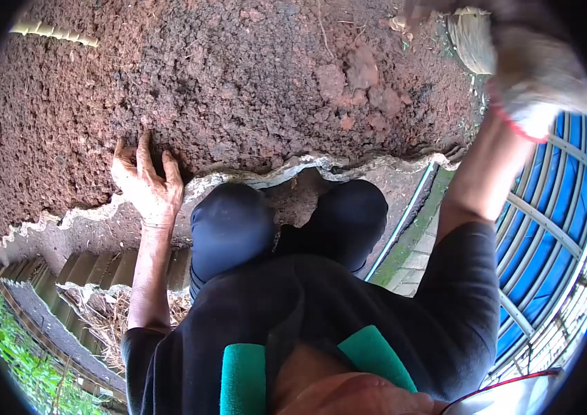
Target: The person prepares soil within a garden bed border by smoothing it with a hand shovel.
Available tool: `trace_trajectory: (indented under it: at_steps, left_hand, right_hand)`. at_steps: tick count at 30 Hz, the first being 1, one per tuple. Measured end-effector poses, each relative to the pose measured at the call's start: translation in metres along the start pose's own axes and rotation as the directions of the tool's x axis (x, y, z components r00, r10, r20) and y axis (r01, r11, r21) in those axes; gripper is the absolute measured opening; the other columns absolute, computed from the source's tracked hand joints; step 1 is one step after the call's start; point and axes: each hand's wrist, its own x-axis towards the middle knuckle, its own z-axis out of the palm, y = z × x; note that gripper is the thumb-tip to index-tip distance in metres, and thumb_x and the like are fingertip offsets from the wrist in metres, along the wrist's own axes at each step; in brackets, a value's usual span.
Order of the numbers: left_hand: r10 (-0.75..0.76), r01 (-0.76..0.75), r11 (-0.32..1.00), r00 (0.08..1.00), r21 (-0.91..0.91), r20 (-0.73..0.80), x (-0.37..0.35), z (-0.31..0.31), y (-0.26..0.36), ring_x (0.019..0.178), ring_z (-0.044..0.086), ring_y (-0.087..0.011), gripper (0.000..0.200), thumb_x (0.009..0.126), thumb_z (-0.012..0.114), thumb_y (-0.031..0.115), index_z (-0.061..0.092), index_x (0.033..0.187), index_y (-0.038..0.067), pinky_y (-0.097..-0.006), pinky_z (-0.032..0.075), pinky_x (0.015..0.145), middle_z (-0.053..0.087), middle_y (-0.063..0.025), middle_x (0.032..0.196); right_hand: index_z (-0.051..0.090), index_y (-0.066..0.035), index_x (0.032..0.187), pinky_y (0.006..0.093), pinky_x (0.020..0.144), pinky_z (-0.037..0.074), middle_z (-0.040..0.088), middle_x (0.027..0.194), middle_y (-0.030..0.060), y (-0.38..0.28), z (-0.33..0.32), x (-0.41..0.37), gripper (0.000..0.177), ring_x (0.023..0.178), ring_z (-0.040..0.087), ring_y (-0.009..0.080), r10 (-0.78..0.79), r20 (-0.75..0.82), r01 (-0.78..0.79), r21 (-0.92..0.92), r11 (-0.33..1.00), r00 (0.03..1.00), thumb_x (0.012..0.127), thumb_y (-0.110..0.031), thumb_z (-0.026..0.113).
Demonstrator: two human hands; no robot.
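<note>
My left hand point(146, 176) is bare and rests on the brown, crumbly soil point(238, 76), its fingers spread and the tips pressing into the surface near the bed's wavy edge. Nothing shows in it. My right hand point(539, 72) wears a soiled, pale glove with a red cuff. It is raised at the upper right, beyond the end of the soil, and smeared by motion. A dark blurred shape point(501, 15) lies at its far end; I cannot make out what it is or whether the fingers hold it.
A thin, corrugated edging point(293, 166) borders the soil in front of my knees. A pale sack-like object point(472, 41) stands by my right hand. Blue sheeting behind slats point(549, 221) lies at the right. Dry straw point(110, 318) and green plants point(23, 360) are at the lower left.
</note>
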Motion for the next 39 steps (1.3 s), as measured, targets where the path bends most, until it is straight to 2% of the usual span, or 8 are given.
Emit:
trace_trajectory:
  at_steps: [5, 8, 11, 14, 20, 28, 37, 39]
  left_hand:
    - [0.002, -0.001, 0.999, 1.0, 0.038, -0.023, 0.003, -0.005, 0.006, 0.113, 0.048, -0.031, 0.05, 0.087, 0.069, 0.017, 0.061, 0.135, 0.004, -0.0425, 0.037, 0.106, 0.046, -0.0185, 0.123]
    - [-0.003, 0.002, 0.999, 1.0, -0.035, -0.029, 0.001, -0.005, 0.003, 0.112, 0.049, -0.0314, 0.05, 0.088, 0.068, 0.017, 0.061, 0.136, 0.008, -0.0435, 0.037, 0.104, 0.047, -0.0195, 0.125]
    - [0.015, -0.014, 1.0, 1.0, 0.023, -0.024, -0.007, -0.011, 0.001, 0.111, 0.048, -0.0315, 0.05, 0.088, 0.068, 0.017, 0.061, 0.136, 0.007, -0.044, 0.037, 0.103, 0.047, -0.0189, 0.122]
    - [0.037, -0.038, 0.999, 0.997, -0.02, -0.061, -0.002, -0.004, -0.002, 0.111, 0.048, -0.0335, 0.051, 0.086, 0.068, 0.017, 0.06, 0.136, 0.007, -0.0463, 0.037, 0.103, 0.047, -0.0202, 0.12]
    - [0.017, -0.015, 0.999, 0.997, 0.032, -0.076, 0.0, 0.0, 0.002, 0.114, 0.048, -0.0323, 0.049, 0.086, 0.069, 0.018, 0.063, 0.133, 0.006, -0.0441, 0.037, 0.106, 0.048, -0.0188, 0.12]
    - [0.02, -0.02, 1.0, 0.999, -0.002, -0.044, 0.005, 0.002, 0.001, 0.112, 0.049, -0.0338, 0.051, 0.084, 0.07, 0.018, 0.063, 0.133, 0.004, -0.0469, 0.037, 0.104, 0.049, -0.0197, 0.116]
    - [0.023, -0.029, 0.997, 0.996, -0.072, -0.086, 0.001, -0.002, -0.004, 0.107, 0.049, -0.0349, 0.049, 0.086, 0.069, 0.021, 0.063, 0.132, 0.004, -0.05, 0.038, 0.101, 0.049, -0.0218, 0.115]
    - [0.021, -0.021, 1.0, 0.997, -0.009, -0.073, 0.0, -0.001, -0.002, 0.11, 0.049, -0.0335, 0.049, 0.086, 0.07, 0.021, 0.063, 0.133, 0.006, -0.0468, 0.038, 0.103, 0.049, -0.0196, 0.116]
  right_hand:
    - [0.068, -0.004, 0.107, 0.0293, 0.07, 0.052, 0.069, 0.087, 0.0059, 0.054, 0.014, 0.039, 0.026, 0.077, 0.065, 0.019, -0.13, 0.038, 0.121, 0.177, 0.977, 0.991, 0.1, -0.027, 0.059]
    - [0.07, -0.002, 0.108, 0.0317, 0.073, 0.054, 0.071, 0.088, 0.0074, 0.178, 0.017, 0.035, 0.027, 0.079, 0.067, 0.0215, 0.285, 0.588, -0.58, 0.805, -0.122, 0.757, 0.1, -0.026, 0.059]
    - [0.07, 0.002, 0.106, 0.0309, 0.075, 0.054, 0.073, 0.087, 0.0083, 0.23, 0.041, -0.014, 0.029, 0.082, 0.068, 0.0182, 0.248, 0.274, -0.27, 0.046, 0.962, 0.929, 0.1, -0.025, 0.059]
    - [0.071, -0.003, 0.097, 0.0343, 0.066, 0.054, 0.065, 0.073, 0.0097, 0.209, 0.019, -0.043, 0.021, 0.064, 0.062, 0.0275, -0.457, 0.366, 0.554, -0.731, 0.398, 0.811, 0.098, -0.02, 0.057]
    - [0.069, -0.003, 0.085, 0.0305, 0.058, 0.052, 0.069, 0.074, 0.0069, 0.068, 0.026, -0.05, 0.043, 0.06, 0.062, 0.0136, 0.311, 0.036, -0.257, -0.477, 0.84, 0.95, 0.104, -0.039, 0.055]
    - [0.063, 0.0, 0.1, 0.0276, 0.071, 0.053, 0.066, 0.075, 0.0036, 0.094, 0.042, 0.032, 0.03, 0.069, 0.063, 0.016, -0.493, 0.049, 0.495, -0.057, 0.867, 0.869, 0.102, -0.029, 0.055]
    - [0.069, 0.0, 0.093, 0.0236, 0.069, 0.051, 0.067, 0.075, 0.0027, 0.233, -0.002, -0.027, 0.02, 0.075, 0.062, 0.0098, 0.524, 0.113, -0.529, 0.328, 0.782, 0.844, 0.095, -0.019, 0.065]
    - [0.063, -0.003, 0.089, 0.0268, 0.058, 0.048, 0.06, 0.068, 0.0009, 0.127, 0.009, -0.012, 0.022, 0.066, 0.059, 0.0106, 0.046, 0.332, 0.12, -0.462, 0.879, 0.942, 0.097, -0.024, 0.062]
